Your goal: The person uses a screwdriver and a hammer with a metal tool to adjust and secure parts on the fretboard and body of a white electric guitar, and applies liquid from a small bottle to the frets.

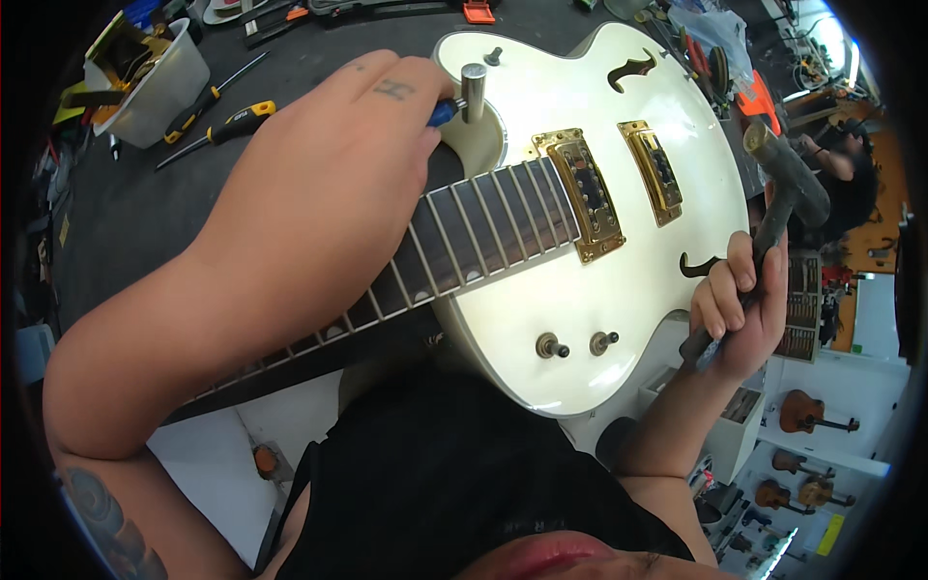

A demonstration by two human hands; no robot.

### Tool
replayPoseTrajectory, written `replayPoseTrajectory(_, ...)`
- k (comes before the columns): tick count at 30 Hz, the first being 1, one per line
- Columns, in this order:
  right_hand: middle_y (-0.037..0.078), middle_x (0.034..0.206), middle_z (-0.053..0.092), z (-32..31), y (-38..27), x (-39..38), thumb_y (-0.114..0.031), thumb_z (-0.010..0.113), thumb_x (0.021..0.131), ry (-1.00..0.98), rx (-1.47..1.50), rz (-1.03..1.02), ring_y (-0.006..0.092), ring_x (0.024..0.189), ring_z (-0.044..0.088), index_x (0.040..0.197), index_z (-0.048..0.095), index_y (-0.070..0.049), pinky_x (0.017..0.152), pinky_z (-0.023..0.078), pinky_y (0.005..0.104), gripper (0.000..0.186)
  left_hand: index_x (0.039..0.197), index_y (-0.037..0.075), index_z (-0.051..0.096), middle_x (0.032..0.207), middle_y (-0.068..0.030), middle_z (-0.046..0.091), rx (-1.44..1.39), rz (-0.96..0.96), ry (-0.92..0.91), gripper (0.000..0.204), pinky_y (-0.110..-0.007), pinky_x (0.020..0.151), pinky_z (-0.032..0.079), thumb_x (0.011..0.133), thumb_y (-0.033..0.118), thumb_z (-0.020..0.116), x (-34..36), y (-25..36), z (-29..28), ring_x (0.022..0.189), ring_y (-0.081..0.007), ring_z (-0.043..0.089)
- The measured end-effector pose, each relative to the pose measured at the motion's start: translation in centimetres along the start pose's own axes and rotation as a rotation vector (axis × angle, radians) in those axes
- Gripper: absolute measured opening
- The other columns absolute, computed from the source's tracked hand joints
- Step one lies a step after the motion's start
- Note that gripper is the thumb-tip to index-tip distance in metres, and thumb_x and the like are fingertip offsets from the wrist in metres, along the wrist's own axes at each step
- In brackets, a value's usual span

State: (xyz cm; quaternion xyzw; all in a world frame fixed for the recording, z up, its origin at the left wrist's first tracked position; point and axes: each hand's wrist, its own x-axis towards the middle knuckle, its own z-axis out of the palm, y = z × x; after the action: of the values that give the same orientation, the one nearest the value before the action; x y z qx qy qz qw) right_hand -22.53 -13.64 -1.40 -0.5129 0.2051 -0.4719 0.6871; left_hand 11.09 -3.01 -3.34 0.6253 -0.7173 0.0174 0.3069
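A white guitar body (522,329) with gold-framed pickups (585,193) and f-shaped holes lies on the dark bench in front of me. Its fretboard (483,227) runs down to the lower left, and no strings show over it. My left hand (362,145) reaches across the neck, fingers closed round a tool with a blue grip and a shiny metal cylinder (473,92) at its end. That cylinder is over the body's cutaway. Off the guitar's right side, my right hand (739,304) grips a hammer (793,179) by its dark handle, head up.
Two yellow-and-black screwdrivers (240,121) lie left of the guitar, beside a white tub (159,87) of odds and ends. Tools and a plastic bag (715,34) crowd the back right. Another person (851,179) is farther off at right; guitars (810,413) hang on the wall.
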Motion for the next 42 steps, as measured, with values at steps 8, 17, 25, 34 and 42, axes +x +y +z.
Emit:
replayPoseTrajectory(8, 0.006, 0.089, 0.042, -2.3, 1.4, 1.1, -0.021, 0.027, 0.115, 0.002, 0.272, 0.11, 0.009, 0.053, 0.043, 0.164, 0.007, -0.005, 0.045, 0.047, 0.0239, 0.056, 0.122, -0.002, 0.06, 0.104, -0.0194, 0.062, -0.005, 0.01, -0.057, 0.027, -0.042, 0.085, 0.05, 0.096, 0.0, 0.059, 0.1, -0.2, 0.3, 0.097, -0.0401, 0.062)
replayPoseTrajectory(17, 0.006, 0.089, 0.042, -2.6, 1.0, 1.3, -0.019, 0.026, 0.114, -0.012, 0.218, 0.08, 0.0078, 0.051, 0.043, 0.164, 0.001, -0.002, 0.044, 0.047, 0.0231, 0.058, 0.126, -0.005, 0.057, 0.103, -0.0197, 0.058, -0.031, 0.036, -0.118, 0.029, -0.038, 0.084, 0.049, 0.097, -0.003, 0.056, 1.1, 0.5, -0.3, 0.09, -0.036, 0.06)
replayPoseTrajectory(25, 0.005, 0.088, 0.04, -2.8, 1.0, 1.2, -0.019, 0.027, 0.114, 0.002, 0.161, 0.056, 0.006, 0.05, 0.04, 0.163, 0.001, 0.002, 0.042, 0.045, 0.0213, 0.06, 0.121, -0.004, 0.055, 0.1, -0.0164, 0.056, -0.078, 0.015, -0.16, 0.026, -0.037, 0.079, 0.047, 0.096, 0.0, 0.054, 1.4, 0.8, -0.4, 0.085, -0.0295, 0.057)
replayPoseTrajectory(34, 0.005, 0.089, 0.041, -3.5, 1.4, 0.7, -0.023, 0.028, 0.114, 0.057, 0.186, 0.014, 0.0056, 0.05, 0.04, 0.162, 0.005, 0.004, 0.042, 0.047, 0.0205, 0.06, 0.098, 0.001, 0.058, 0.084, -0.0135, 0.056, -0.115, 0.046, -0.239, 0.023, -0.039, 0.059, 0.047, 0.078, -0.002, 0.069, 1.8, 1.5, -0.9, 0.066, -0.032, 0.056)
replayPoseTrajectory(42, 0.006, 0.09, 0.041, -3.7, 1.4, 0.9, -0.022, 0.031, 0.114, 0.019, 0.141, 0.017, 0.005, 0.049, 0.043, 0.158, 0.008, 0.009, 0.039, 0.047, 0.018, 0.059, 0.085, 0.005, 0.063, 0.061, -0.0053, 0.048, -0.159, 0.329, -0.339, 0.022, -0.037, 0.047, 0.036, 0.07, 0.002, 0.078, 2.7, 1.9, -0.8, 0.05, -0.0251, 0.049)
